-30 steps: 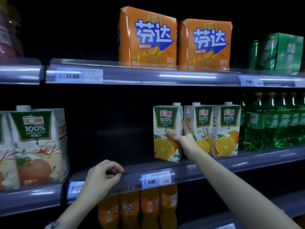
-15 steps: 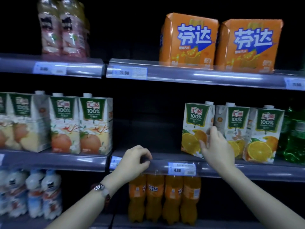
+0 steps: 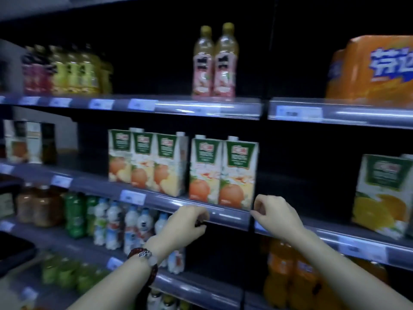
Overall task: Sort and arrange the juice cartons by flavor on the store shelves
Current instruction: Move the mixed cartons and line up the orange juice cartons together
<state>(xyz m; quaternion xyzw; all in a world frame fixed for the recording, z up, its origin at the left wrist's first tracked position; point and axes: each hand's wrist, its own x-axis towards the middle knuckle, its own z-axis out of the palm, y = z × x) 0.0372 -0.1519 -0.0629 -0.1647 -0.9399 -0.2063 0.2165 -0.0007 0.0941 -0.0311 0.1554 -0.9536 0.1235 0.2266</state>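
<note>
Five peach juice cartons (image 3: pixel 201 168) stand upright on the middle shelf (image 3: pixel 156 199), in a group of three on the left and a pair on the right, with a narrow gap between the groups. All show green labels and orange-pink fruit. Well apart to the right, on the next shelf section, an orange juice carton (image 3: pixel 382 193) stands upright at the picture's edge.

The left hand (image 3: pixel 185 227) rests at the front rail of the middle shelf, just below the right pair of cartons; its fingers (image 3: pixel 201 214) are curled over the rail edge and appear to grip it. A beaded bracelet (image 3: pixel 145 257) circles that wrist. The right hand (image 3: pixel 276 218) is at the right end of the same rail, near the bottom corner of the rightmost peach carton; its fingers are curled narrow, and I cannot tell whether they pinch anything.

Above, two pink-labelled bottles (image 3: pixel 214 61) stand side by side on the upper shelf, and an orange multipack (image 3: pixel 371 70) sits far right. Small white bottles (image 3: pixel 125 227) fill the shelf below.
</note>
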